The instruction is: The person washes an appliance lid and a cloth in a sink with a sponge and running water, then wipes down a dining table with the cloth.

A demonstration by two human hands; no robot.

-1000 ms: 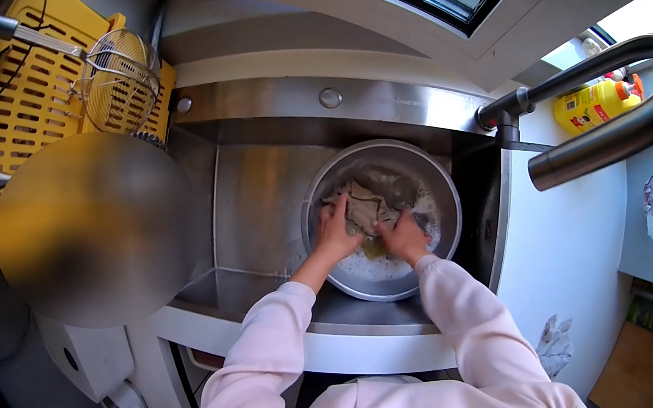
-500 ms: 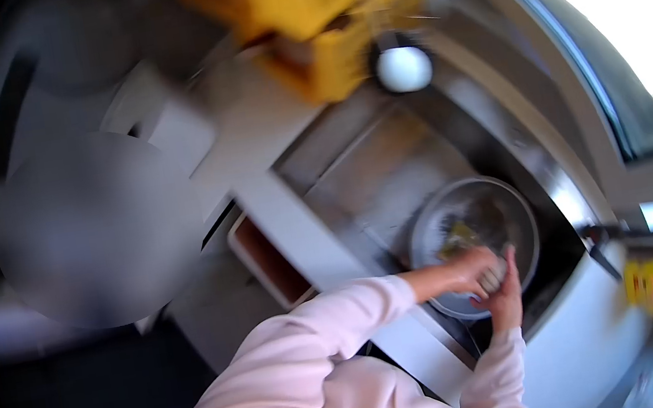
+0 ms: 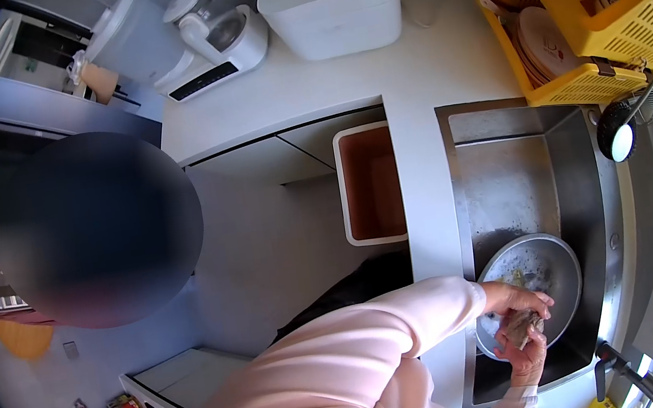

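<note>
Over a round metal basin (image 3: 556, 254), a wadded grey-brown cloth (image 3: 522, 328) is held between my two hands. My left hand (image 3: 516, 298) curls over the cloth from the upper side, and my right hand (image 3: 525, 356) wraps it from below. The basin rests in the steel sink (image 3: 509, 185) and has some suds and a small yellowish-green thing (image 3: 517, 278) in it. Part of the cloth is hidden by my fingers.
Yellow baskets (image 3: 579, 86) with dishes stand beyond the sink, near a sprayer head (image 3: 618, 135). A faucet (image 3: 635, 377) is at the lower right. An open bin (image 3: 370, 185) sits by the counter. White appliances (image 3: 331, 5) stand at the back; a blurred disc covers the left.
The view has swung far to the left, so sink and basin now lie at the right. The cloth, earlier spread in the basin, is now bunched between my hands above it.
</note>
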